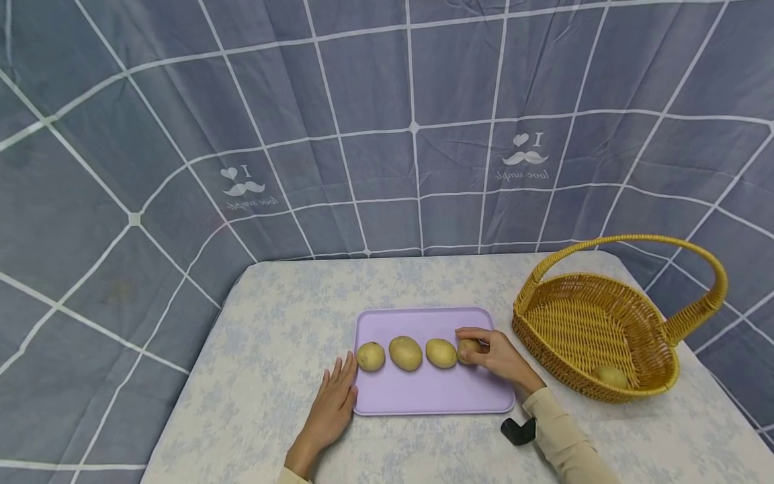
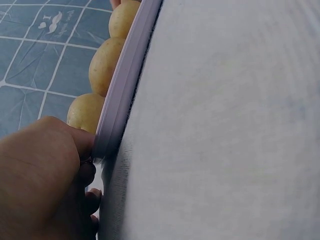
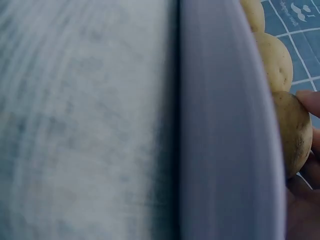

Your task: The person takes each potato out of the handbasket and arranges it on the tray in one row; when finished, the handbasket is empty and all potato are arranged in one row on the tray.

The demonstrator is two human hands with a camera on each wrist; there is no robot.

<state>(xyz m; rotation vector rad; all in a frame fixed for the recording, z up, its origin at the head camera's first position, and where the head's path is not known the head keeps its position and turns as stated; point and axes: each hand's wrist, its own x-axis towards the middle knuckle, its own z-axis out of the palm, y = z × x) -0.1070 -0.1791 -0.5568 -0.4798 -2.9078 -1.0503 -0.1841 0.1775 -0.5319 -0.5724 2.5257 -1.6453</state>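
A row of potatoes lies across a lilac tray [image 1: 432, 393]. My right hand [image 1: 500, 356] grips the rightmost potato [image 1: 467, 350] between thumb and fingers; the right wrist view shows this potato [image 3: 292, 132] with darker marks on its skin. To its left sit a middle potato [image 1: 441, 353], a larger potato [image 1: 406, 353] and a leftmost potato [image 1: 371, 356]. With fingers extended, my left hand [image 1: 331, 407] rests at the tray's left edge. In the left wrist view the thumb of the left hand [image 2: 40, 170] touches the tray's rim [image 2: 117, 100] near the leftmost potato [image 2: 85, 112].
At the right stands a yellow wicker basket [image 1: 580, 316] with a tall handle, holding one potato [image 1: 609, 376]. A black object [image 1: 517, 431] lies beside the right sleeve. The table has a pale floral cloth [image 1: 290, 309]. A blue-grey checked curtain [image 1: 375, 168] hangs behind.
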